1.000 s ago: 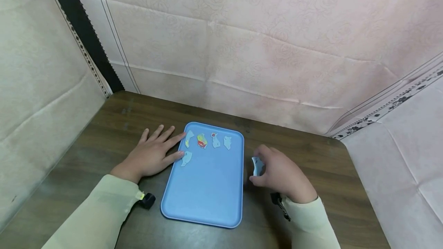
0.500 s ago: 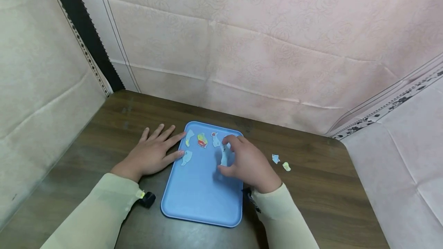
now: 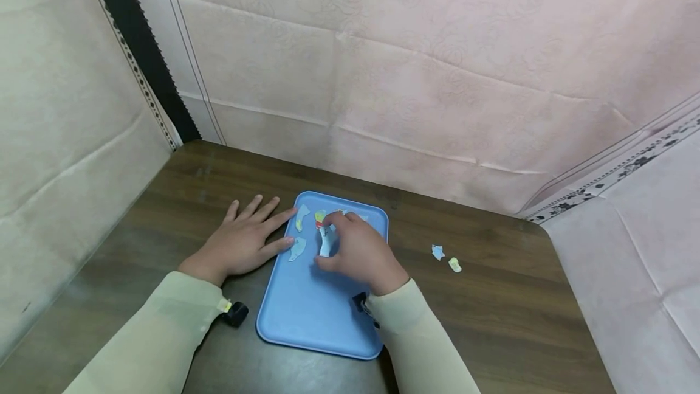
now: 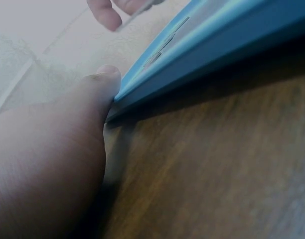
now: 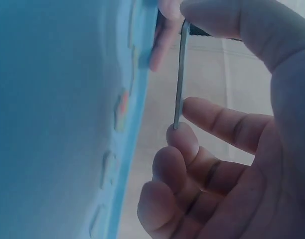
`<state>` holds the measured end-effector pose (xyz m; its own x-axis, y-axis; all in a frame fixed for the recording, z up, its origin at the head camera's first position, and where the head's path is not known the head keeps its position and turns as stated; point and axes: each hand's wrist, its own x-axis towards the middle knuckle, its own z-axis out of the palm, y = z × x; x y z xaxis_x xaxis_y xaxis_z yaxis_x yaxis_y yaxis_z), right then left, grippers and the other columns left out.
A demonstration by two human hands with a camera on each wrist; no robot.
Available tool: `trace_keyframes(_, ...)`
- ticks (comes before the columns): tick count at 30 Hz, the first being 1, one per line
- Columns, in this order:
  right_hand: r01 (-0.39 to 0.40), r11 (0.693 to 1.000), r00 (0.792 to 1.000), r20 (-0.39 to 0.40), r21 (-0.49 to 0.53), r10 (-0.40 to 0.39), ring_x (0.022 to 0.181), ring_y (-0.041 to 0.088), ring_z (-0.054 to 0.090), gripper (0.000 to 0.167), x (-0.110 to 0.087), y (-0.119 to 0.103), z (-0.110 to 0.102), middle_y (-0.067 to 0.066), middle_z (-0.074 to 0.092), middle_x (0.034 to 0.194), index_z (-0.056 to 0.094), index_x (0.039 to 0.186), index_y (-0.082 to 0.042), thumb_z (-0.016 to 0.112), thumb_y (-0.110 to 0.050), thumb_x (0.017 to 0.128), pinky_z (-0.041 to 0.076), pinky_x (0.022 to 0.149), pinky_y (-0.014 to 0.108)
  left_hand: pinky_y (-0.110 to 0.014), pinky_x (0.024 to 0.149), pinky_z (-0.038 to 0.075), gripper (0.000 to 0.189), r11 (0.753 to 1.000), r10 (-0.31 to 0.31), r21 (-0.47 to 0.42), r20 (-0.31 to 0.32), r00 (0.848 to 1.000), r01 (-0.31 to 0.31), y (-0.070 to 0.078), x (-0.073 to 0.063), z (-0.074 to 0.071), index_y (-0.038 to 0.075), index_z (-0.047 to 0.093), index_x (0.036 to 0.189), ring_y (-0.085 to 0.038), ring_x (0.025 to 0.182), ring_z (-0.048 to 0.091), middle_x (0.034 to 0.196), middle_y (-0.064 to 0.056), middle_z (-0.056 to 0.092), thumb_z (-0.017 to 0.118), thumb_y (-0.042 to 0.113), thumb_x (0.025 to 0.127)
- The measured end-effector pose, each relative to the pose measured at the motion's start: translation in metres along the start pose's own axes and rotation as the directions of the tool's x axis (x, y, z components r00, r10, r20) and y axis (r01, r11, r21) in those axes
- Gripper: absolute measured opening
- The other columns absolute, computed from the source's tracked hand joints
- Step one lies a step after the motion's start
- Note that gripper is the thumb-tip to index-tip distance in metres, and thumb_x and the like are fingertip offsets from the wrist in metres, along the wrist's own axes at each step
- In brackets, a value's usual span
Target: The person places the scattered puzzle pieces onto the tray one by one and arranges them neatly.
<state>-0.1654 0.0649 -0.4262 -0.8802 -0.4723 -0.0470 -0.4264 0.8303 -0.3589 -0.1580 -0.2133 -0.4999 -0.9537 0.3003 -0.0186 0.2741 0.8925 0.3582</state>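
Note:
My right hand (image 3: 361,254) is above the blue tray (image 3: 317,321), pinching a flat light-blue puzzle piece (image 3: 326,243) between thumb and fingertips. In the right wrist view that puzzle piece (image 5: 181,74) shows edge-on, clear of the tray surface. Flat on the tray's left side lie two light-blue pieces, an upper piece (image 3: 302,217) and a lower piece (image 3: 298,249). A yellow and red piece (image 3: 319,216) is partly covered by the right hand, as are others along the top. My left hand (image 3: 240,245) lies spread on the table, thumb and index fingertip at the tray's left rim.
On the brown wooden table (image 3: 492,309), right of the tray, lie a small blue piece (image 3: 438,252) and a yellowish piece (image 3: 454,264). Pale patterned cloth (image 3: 404,90) hangs behind the table and along both sides.
My right hand has moved left from the table beside the tray to above it, carrying the puzzle piece. Two loose pieces on the right came into view. The left hand stayed put.

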Motion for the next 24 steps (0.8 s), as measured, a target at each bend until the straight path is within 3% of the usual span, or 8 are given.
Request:
trace_keyframes(2, -0.009, 1.000, 1.000, 0.014, 0.002, 0.009, 0.135, 0.030, 0.072, 0.069, 0.003, -0.003, 0.004, 0.006, 0.077, 0.133, 0.071, 0.146, -0.021, 0.094, -0.050, 0.088, 0.066, 0.104, 0.048, -0.082, 0.134, -0.004, 0.080, 1.000, 0.000, 0.001, 0.000, 1.000, 0.000, 0.001, 0.000, 0.000, 0.048, 0.025, 0.178, -0.047, 0.177, 0.008, 0.189, -0.009, 0.022, 0.033, 0.086, 0.108)
trace_keyframes(5, -0.019, 1.000, 0.999, 0.036, -0.009, 0.019, 0.157, 0.034, 0.058, 0.071, 0.006, -0.007, 0.010, 0.007, 0.075, 0.147, 0.071, 0.149, -0.020, 0.094, -0.050, 0.089, 0.058, 0.120, 0.053, -0.083, 0.134, -0.004, 0.080, 1.000, 0.001, -0.002, -0.001, 1.000, -0.001, 0.002, -0.001, -0.001, 0.047, 0.026, 0.178, -0.048, 0.176, 0.009, 0.189, -0.010, 0.023, 0.034, 0.086, 0.109)
trace_keyframes(10, -0.028, 0.999, 0.997, 0.069, -0.045, 0.031, 0.159, 0.033, 0.056, 0.075, 0.007, -0.009, 0.017, 0.006, 0.070, 0.158, 0.070, 0.153, -0.019, 0.093, -0.052, 0.091, 0.053, 0.125, 0.053, -0.083, 0.134, -0.002, 0.078, 1.000, 0.006, -0.009, -0.007, 1.000, -0.006, 0.003, -0.001, -0.003, 0.046, 0.028, 0.178, -0.049, 0.176, 0.010, 0.188, -0.011, 0.024, 0.038, 0.082, 0.110)
trace_keyframes(24, -0.040, 0.997, 0.994, 0.096, -0.063, 0.046, 0.153, 0.033, 0.062, 0.075, 0.005, -0.010, 0.019, 0.007, 0.073, 0.151, 0.070, 0.153, -0.020, 0.092, -0.055, 0.091, 0.057, 0.121, 0.053, -0.081, 0.135, -0.005, 0.078, 1.000, -0.005, -0.002, 0.010, 1.000, 0.005, 0.001, 0.000, -0.001, 0.048, 0.025, 0.178, -0.046, 0.177, 0.008, 0.189, -0.009, 0.022, 0.037, 0.083, 0.110)
